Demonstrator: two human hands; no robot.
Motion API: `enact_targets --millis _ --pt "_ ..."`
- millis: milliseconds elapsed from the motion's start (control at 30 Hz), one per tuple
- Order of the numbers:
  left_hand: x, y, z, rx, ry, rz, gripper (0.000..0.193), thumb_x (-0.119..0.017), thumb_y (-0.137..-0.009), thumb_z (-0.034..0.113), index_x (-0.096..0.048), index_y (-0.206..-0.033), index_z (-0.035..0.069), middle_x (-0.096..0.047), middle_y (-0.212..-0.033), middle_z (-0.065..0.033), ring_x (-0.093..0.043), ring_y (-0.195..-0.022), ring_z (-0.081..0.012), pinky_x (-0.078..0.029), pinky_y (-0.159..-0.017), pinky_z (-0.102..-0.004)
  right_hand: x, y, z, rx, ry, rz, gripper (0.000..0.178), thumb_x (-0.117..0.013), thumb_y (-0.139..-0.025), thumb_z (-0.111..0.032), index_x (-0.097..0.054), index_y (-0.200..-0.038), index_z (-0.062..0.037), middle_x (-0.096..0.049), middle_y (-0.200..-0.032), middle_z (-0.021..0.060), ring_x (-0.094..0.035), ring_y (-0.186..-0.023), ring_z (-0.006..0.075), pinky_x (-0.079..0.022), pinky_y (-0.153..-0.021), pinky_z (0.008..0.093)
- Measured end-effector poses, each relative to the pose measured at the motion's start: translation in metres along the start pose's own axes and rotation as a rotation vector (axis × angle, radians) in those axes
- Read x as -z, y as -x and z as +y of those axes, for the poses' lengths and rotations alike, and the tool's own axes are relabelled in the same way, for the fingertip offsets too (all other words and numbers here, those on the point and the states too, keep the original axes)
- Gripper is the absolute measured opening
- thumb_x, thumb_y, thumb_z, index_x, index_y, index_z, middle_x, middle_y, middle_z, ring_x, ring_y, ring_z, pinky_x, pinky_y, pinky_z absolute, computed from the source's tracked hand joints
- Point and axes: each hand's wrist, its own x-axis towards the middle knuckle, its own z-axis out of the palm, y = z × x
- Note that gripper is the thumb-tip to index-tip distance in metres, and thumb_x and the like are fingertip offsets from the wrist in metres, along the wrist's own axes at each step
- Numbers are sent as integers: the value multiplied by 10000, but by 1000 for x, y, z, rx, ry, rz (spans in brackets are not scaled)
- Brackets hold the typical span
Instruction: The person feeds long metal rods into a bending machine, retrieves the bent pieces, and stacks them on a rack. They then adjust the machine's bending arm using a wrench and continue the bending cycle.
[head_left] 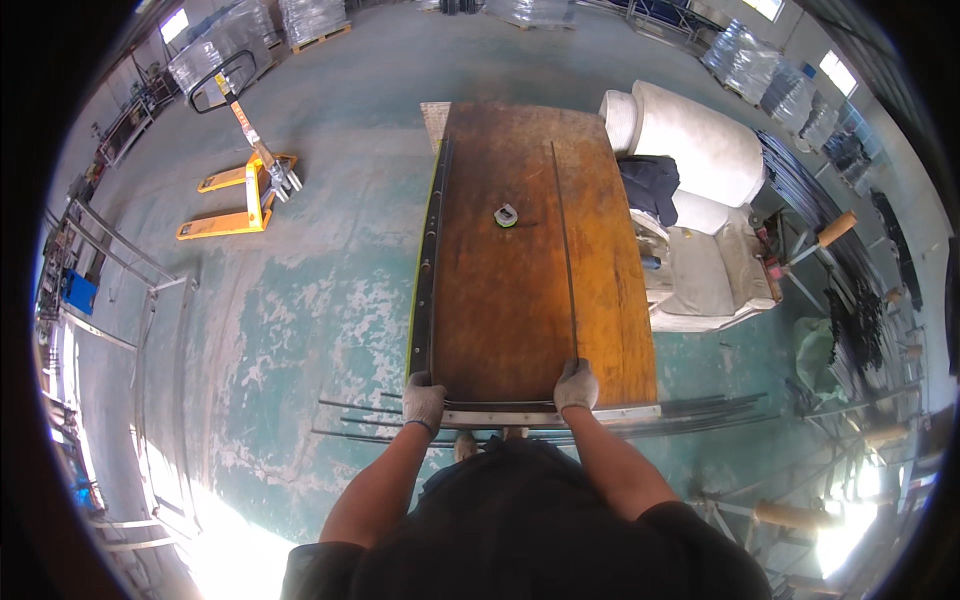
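Observation:
A wooden table [505,320] stands in front of me. At its near left corner my left hand [424,402], in a pale work glove, is closed on a thin dark metal rod. My right hand [576,386], gloved too, is closed at the near end of a long thin rod [567,255] running lengthwise over the wood. A dark rod [500,404] spans the near edge between my hands; whether these rods are one bent piece I cannot tell. Along the left edge lies a black bar [429,265] with holes. A tape measure [506,215] sits mid-table.
Several thin rods [710,408] stick out on both sides beneath the table's near edge. Large white rolls [695,140] and a dark cloth [650,187] are to the right. A yellow pallet truck [245,195] stands far left, and metal frames [125,250] line the left side.

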Motion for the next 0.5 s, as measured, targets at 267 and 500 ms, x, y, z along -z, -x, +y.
enact_targets --millis 267,500 --pt "3 29 18 -373 -567 14 460 -734 -940 146 -772 -1389 53 -783 -1384 -212 -705 -1357 -435 -568 -1165 -513 21 5 -1 142 188 -129 341 -668 -1106 -343 -727 -1322 -85 -785 -1234 301 -754 -1172 525 -590 -1013 637" --pt "-6 70 -6 -968 -833 -111 287 -744 -845 143 -816 -1115 78 -790 -1243 -168 -702 -1277 -383 -528 -1163 -526 44 28 14 165 247 -229 507 -770 -1009 -327 -713 -1457 -97 -781 -1267 288 -739 -1218 512 -578 -1062 629"
